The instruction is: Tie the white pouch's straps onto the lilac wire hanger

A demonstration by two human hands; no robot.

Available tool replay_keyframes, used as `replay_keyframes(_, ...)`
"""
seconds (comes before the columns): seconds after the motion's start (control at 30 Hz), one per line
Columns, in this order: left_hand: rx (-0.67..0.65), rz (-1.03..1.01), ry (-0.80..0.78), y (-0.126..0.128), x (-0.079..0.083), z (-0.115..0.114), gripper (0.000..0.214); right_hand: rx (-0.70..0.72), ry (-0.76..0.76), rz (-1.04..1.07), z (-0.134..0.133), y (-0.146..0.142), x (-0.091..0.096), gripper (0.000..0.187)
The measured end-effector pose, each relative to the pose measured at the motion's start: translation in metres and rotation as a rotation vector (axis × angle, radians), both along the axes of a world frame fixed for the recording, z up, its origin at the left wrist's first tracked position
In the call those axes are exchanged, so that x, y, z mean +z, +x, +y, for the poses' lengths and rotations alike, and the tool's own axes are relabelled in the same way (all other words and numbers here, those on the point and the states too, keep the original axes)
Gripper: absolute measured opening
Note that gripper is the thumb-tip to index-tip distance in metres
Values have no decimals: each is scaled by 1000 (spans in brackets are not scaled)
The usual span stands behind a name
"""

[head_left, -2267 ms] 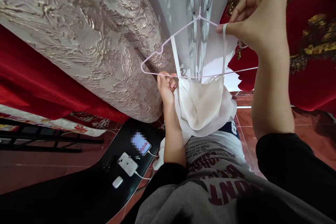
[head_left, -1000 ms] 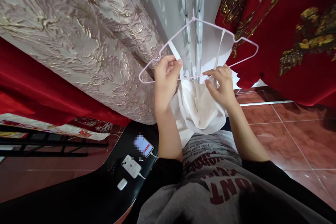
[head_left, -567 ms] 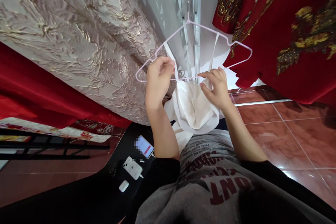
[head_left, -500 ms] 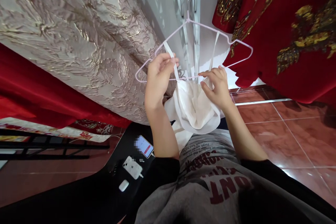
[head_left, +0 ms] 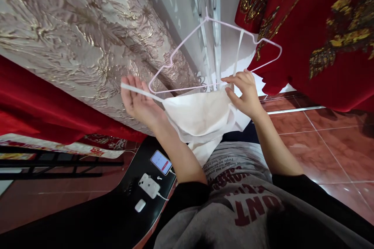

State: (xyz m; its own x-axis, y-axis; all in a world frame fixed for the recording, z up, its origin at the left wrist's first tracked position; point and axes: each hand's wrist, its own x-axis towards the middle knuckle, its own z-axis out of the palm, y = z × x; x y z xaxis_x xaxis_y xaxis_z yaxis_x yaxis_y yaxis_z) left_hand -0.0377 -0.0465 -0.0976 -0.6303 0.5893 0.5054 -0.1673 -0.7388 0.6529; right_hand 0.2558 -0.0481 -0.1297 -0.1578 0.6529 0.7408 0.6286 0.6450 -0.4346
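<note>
A white garment with thin straps (head_left: 198, 113) hangs in front of me, low at the bar of a pink hanger (head_left: 187, 41). Its right strap (head_left: 239, 48) loops over the hanger's right shoulder. The other strap (head_left: 142, 92) is off the hanger and stretched leftward across the fingers of my left hand (head_left: 142, 103), which is palm up with fingers extended. My right hand (head_left: 244, 91) has its thumb and fingers around the garment's upper right edge, beside the hanger's lower bar. The exact contact there is partly hidden.
Cream-gold embossed cloth (head_left: 87, 39) hangs at left, red cloth with gold sequins (head_left: 292, 39) at right. White metal poles (head_left: 214, 42) stand behind the hanger. A black bench (head_left: 125, 186) at lower left bears two phones, a small white case and an earbud.
My left hand has moved left and down, drawing the left strap off the hanger and spreading the garment's top sideways. My right hand has stayed nearly in place.
</note>
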Motion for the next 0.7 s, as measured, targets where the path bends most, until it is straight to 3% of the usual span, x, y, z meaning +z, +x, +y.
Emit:
replay_keyframes(0.07,83,-68,-60,5,-16,-2,29,12,5,-6,-2,0,-1,30)
replay_keyframes(0.1,58,-90,-90,10,-21,-2,29,19,3,-12,-3,-1,-2,33)
replay_keyframes(0.23,-218,-106,-169,38,-23,-2,34,51,-5,-1,-5,-7,-1,42)
replay_keyframes(0.33,-295,-35,-218,59,-22,0,43,94,3,66,1,-8,5,48)
replay_keyframes(0.53,-280,-15,-148,80,-28,4,42,150,88,253,38,8,42,34)
replay_keyframes(0.7,-284,5,-159,81,-25,0,46,95,32,408,49,32,72,43)
